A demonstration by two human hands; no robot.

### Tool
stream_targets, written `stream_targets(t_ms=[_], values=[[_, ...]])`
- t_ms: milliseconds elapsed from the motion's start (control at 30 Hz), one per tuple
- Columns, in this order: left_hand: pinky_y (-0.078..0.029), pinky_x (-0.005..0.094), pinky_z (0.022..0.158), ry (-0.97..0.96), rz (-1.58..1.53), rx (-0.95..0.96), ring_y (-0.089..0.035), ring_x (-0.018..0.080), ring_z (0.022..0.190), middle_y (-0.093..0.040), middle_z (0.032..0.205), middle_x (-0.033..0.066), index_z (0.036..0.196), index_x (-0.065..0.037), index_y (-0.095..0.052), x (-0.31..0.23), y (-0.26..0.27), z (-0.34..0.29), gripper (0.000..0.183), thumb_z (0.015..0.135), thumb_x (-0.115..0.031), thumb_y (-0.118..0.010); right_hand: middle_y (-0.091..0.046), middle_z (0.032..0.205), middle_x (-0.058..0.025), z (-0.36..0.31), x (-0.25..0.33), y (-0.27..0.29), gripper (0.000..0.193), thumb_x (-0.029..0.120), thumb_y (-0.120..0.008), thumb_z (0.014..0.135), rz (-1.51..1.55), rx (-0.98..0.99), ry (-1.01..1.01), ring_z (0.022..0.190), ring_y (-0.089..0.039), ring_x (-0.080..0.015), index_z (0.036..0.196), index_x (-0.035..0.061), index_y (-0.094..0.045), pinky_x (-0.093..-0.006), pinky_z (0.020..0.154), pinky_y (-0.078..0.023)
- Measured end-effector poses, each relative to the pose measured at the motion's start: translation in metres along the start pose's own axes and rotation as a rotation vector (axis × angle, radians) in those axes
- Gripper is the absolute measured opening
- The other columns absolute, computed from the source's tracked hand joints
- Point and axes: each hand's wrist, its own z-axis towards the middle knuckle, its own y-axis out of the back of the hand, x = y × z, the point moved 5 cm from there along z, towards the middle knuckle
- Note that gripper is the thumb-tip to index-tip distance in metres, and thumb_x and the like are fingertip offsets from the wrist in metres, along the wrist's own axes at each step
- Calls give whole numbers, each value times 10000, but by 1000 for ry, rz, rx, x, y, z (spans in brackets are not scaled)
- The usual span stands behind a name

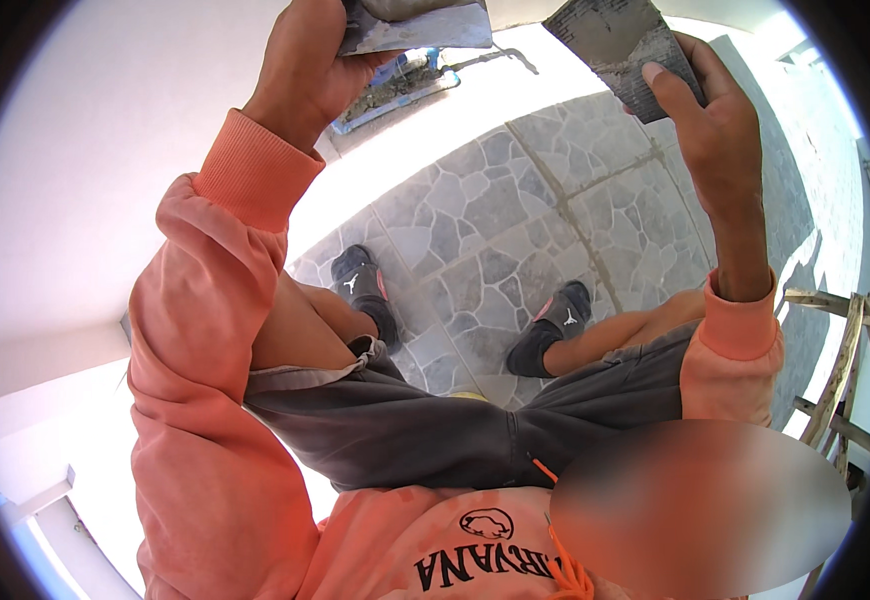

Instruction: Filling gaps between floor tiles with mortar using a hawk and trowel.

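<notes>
At the top of the head view, my left hand (pixel 305 75) is closed on a flat grey plate (pixel 425 30) with a lump of grey paste on it. Part of this plate lies beyond the picture's upper edge. To the right, my right hand (pixel 705 110) grips a thin rectangular grey piece (pixel 620 50), its thumb across the lower corner. Grey paste is smeared over that piece's face, and faint printing shows along its edges. The two pieces are held apart, above the floor.
A blue-rimmed tray (pixel 395 105) with dark, rough material lies on the floor beyond my left hand. Grey stone-patterned tiles (pixel 495 200) lie around my feet. A pale wall (pixel 65 200) rises at left. Wooden bars (pixel 835 370) stand at far right.
</notes>
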Motion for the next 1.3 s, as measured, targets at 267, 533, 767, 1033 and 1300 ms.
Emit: stream_targets(t_ms=[267, 533, 767, 1033, 1300], values=[[-616, 452, 886, -55, 68, 35, -681, 318, 1008, -631, 1145, 229, 1196, 98, -514, -4, 6, -4, 318, 1048, -142, -367, -641, 900, -78, -6, 33, -7, 283, 159, -589, 907, -81, -116, 41, 809, -570, -136, 1095, -47, -634, -293, 726, -491], [-640, 419, 828, -71, 98, 29, -702, 298, 958, -651, 1095, 221, 1151, 86, -525, -5, 7, -2, 304, 1062, -160, -370, -646, 906, -83, -7, 43, -12, 291, 152, -587, 905, -98, -121, 55, 804, -574, -131, 1105, -55, -630, -287, 719, -490], [-649, 410, 839, -62, 74, 33, -705, 298, 963, -649, 1100, 233, 1146, 91, -516, -2, 8, -2, 311, 1069, -174, -374, -650, 911, -88, -1, 33, -7, 302, 161, -585, 902, -35, -41, -22, 804, -579, -139, 1110, -53, -630, -293, 723, -492], [-651, 404, 829, -35, 60, 94, -708, 291, 957, -651, 1100, 232, 1145, 95, -519, 0, 6, -2, 309, 1071, -164, -367, -645, 893, -83, 1, 28, -5, 301, 168, -589, 901, -96, -48, -116, 794, -575, -137, 1102, -52, -629, -292, 714, -488], [-655, 415, 824, 1, 5, 121, -715, 306, 947, -654, 1093, 250, 1151, 122, -522, 0, 2, -5, 328, 1061, -139, -346, -644, 879, -77, 2, 27, -5, 296, 171, -590, 903, -60, -45, -87, 773, -573, -135, 1094, -51, -630, -292, 693, -488]])
